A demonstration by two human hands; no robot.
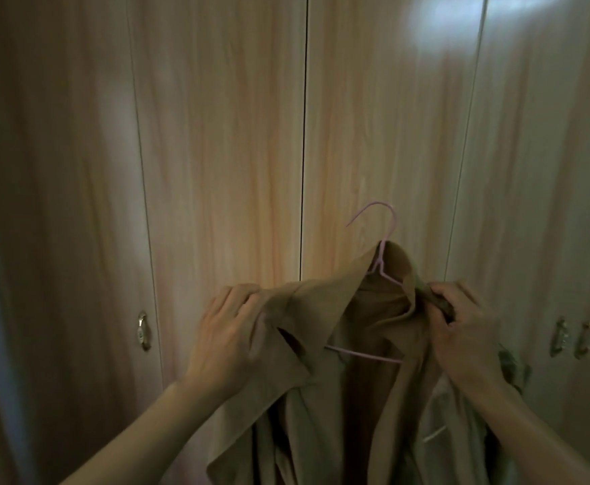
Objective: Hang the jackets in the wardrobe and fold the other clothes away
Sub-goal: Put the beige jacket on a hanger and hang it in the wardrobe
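We hold the tan jacket [325,348] on its pink hanger [377,260] before the shut wardrobe doors [223,141], left hand [230,330] and right hand [461,327] each gripping a shoulder, so opening, hanging and all folding remain.

No legible txt or labels anywhere
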